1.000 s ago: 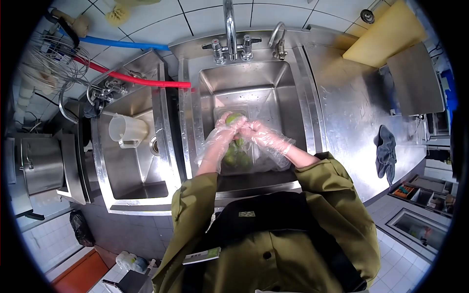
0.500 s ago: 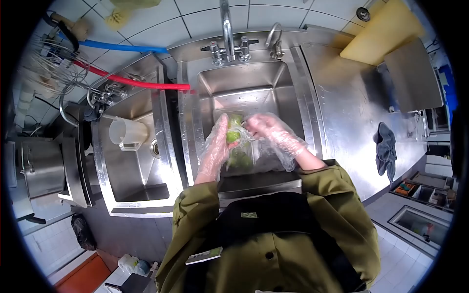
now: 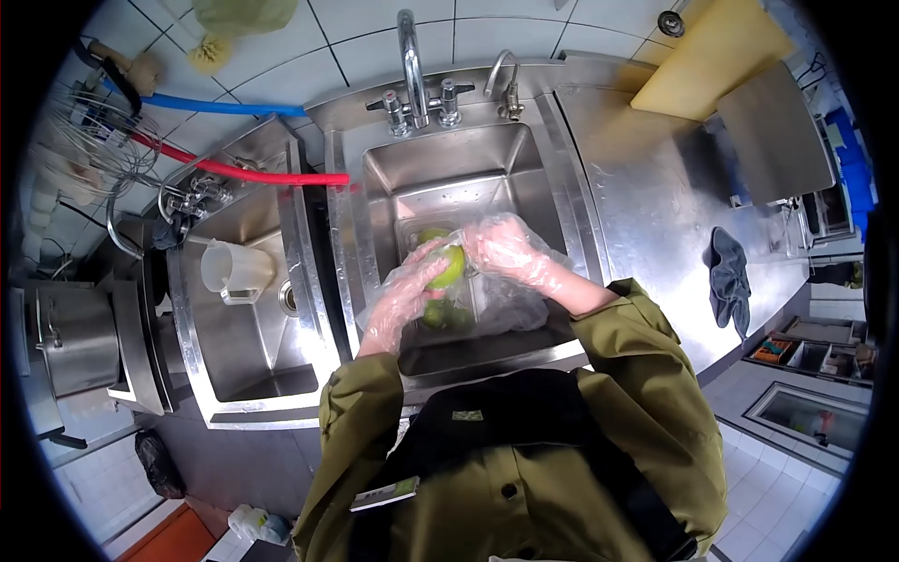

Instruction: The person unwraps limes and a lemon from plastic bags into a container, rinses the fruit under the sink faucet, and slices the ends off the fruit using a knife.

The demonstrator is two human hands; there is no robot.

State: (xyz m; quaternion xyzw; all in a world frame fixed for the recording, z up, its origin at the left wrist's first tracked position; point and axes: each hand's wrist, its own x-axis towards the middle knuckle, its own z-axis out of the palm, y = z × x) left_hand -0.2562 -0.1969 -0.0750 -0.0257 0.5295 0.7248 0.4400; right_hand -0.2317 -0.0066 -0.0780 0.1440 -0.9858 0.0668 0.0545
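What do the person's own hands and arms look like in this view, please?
The left hand and right hand wear thin, clear plastic gloves, loose and crinkled, extending past the wrists. The arms are in olive-green long sleeves; a strip of right forearm shows bare between glove and cuff. No markings can be made out on the sleeves.

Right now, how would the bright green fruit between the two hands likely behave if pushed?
The green fruit looks rounded, so it would probably roll. Its smooth-looking skin may slip against the clear glove on the left hand. Its visible outline shows no sag, suggesting firmness.
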